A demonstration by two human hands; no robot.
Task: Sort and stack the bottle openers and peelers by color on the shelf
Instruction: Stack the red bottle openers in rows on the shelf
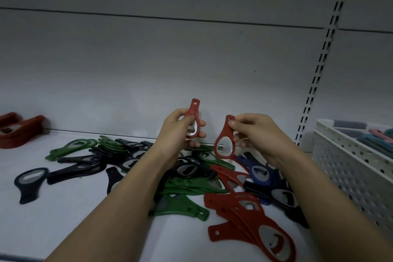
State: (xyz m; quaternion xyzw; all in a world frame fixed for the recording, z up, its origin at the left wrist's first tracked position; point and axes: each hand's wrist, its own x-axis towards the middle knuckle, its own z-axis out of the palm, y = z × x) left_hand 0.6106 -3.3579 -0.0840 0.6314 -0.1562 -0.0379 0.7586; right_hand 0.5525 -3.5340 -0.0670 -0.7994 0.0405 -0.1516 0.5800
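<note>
Red openers, one in each hand, held above a mixed pile on the shelf (63,208).

Left hand (176,134) grips a red opener (194,119) upright; right hand (255,134) pinches the handle of a second red opener (224,140), its ring hanging down. Below them lies the pile (191,176) of green, black, blue and red openers. A red stack (19,132) sits by the shelf's far left edge; a white basket (350,159) stands at its right edge.

A shop: slotted upright (325,57), white shelf (63,208), piled bottle openers (251,219).
</note>
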